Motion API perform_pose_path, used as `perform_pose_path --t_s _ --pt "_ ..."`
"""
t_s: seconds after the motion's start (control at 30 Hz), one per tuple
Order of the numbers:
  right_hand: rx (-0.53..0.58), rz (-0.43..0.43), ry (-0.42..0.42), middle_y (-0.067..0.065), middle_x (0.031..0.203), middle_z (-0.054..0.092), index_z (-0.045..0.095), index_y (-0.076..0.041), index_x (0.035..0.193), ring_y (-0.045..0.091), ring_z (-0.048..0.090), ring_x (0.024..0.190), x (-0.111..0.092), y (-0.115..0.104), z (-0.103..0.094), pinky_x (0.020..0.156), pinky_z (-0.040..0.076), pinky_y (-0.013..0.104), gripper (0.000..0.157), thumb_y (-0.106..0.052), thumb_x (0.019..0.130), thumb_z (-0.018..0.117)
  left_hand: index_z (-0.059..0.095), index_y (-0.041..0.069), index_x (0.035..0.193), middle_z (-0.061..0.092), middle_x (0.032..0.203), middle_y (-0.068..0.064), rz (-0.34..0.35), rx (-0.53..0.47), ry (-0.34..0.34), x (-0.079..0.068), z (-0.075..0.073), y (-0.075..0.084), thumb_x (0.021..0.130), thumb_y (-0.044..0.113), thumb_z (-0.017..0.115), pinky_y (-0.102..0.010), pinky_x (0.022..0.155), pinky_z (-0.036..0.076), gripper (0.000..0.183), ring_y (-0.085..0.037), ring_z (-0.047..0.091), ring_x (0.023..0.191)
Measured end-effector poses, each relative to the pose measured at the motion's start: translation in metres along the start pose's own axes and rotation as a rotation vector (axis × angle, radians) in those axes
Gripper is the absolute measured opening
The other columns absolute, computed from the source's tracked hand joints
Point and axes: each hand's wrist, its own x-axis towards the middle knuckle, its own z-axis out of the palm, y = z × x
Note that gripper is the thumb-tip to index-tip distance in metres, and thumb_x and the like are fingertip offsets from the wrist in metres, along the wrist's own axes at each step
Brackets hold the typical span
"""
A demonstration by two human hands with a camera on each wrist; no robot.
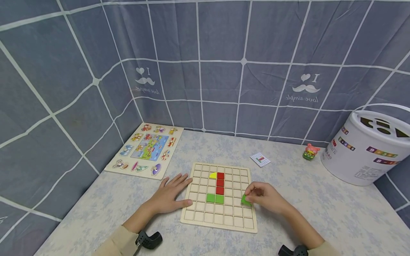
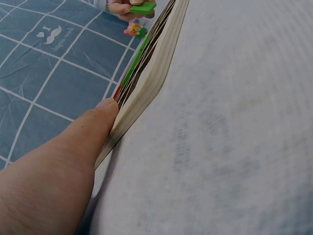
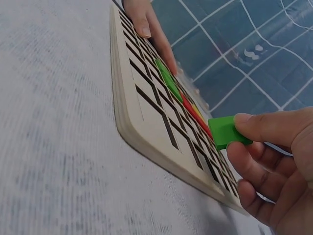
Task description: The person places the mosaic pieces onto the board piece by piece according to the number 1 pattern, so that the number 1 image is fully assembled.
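A square green tile is pinched between the thumb and fingers of my right hand, held over the right side of a wooden grid board. On the board, three red tiles form a column. Beside the top one lies a yellow piece with a curved edge. Two green tiles sit side by side at the column's foot. My left hand rests at the board's left edge with its fingers spread, the thumb touching the rim.
A wooden picture puzzle lies at the back left. Behind the board is a small pattern card. A pink and green toy figure stands by a white lidded bucket on the right. A tiled-print curtain hangs behind the table.
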Motion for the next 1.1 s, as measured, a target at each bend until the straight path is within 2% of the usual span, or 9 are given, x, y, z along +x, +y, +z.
perform_pose_path --t_s 0.27,0.57,0.93,1.1 --pt "0.002 -0.031 -0.019 0.0 0.087 0.065 0.066 -0.002 0.094 0.011 0.059 0.072 0.012 0.0 0.009 0.065 0.049 0.024 0.007 -0.004 0.089 0.07 0.034 0.017 0.154 0.027 0.159 -0.008 0.002 0.001 0.004 0.0 -0.001 0.001 0.089 0.06 0.058 -0.063 0.111 0.006 0.082 -0.032 0.019 0.146" --pt "-0.031 -0.023 -0.021 0.004 0.088 0.066 0.067 -0.004 0.093 0.012 0.058 0.073 0.024 -0.006 0.021 0.067 0.049 0.025 0.008 -0.008 0.088 0.072 0.034 0.017 0.154 0.027 0.159 -0.008 -0.004 0.003 -0.002 0.0 -0.002 0.001 0.089 0.061 0.058 -0.063 0.111 0.006 0.082 -0.031 0.019 0.146" --pt "-0.024 -0.076 -0.054 0.004 0.085 0.064 0.067 -0.003 0.095 0.011 0.057 0.07 0.033 0.0 0.033 0.061 0.048 0.024 0.006 -0.005 0.09 0.069 0.034 0.017 0.154 0.026 0.159 -0.008 -0.009 0.001 -0.013 0.0 -0.001 0.0 0.089 0.061 0.057 -0.063 0.111 0.006 0.081 -0.031 0.018 0.146" --pt "-0.031 -0.035 -0.063 0.003 0.082 0.064 0.067 -0.005 0.095 0.015 0.06 0.069 0.033 -0.003 0.037 0.06 0.048 0.024 0.006 -0.008 0.09 0.07 0.034 0.017 0.154 0.026 0.159 -0.008 -0.007 -0.004 -0.014 0.0 -0.002 0.001 0.089 0.06 0.057 -0.063 0.111 0.006 0.081 -0.031 0.018 0.146"
